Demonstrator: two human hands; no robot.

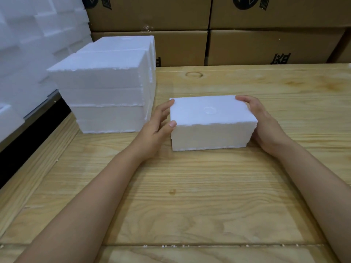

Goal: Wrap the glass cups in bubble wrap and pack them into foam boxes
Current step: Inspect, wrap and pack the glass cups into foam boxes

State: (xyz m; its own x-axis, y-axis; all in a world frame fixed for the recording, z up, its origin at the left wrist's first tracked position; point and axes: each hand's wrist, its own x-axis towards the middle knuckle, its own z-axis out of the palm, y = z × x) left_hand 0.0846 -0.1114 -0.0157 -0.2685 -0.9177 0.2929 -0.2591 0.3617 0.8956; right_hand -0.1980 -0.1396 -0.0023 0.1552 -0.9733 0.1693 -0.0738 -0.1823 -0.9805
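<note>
Foam box [210, 118], lid up, long axis L-R

Single view: head cam, worn by the person, wide-angle, facing forward and pitched steeply down over the table [209, 196]. The tabletop fills the lower two thirds, with its near edge along 6 o'clock. Forearms enter from 7 and 5 o'clock. The left hand [153, 133] and right hand [266, 126] sit at either end of a foam box [210, 114] just above centre, close range, within arm's reach. The stack of foam boxes [106, 88] is at 10 o'clock, loose foam blocks [28, 44] are at 9 to 11, and cartons [266, 44] run across 12, behind the table's far edge. Lens distortion bows straight edges near the frame borders.
</note>
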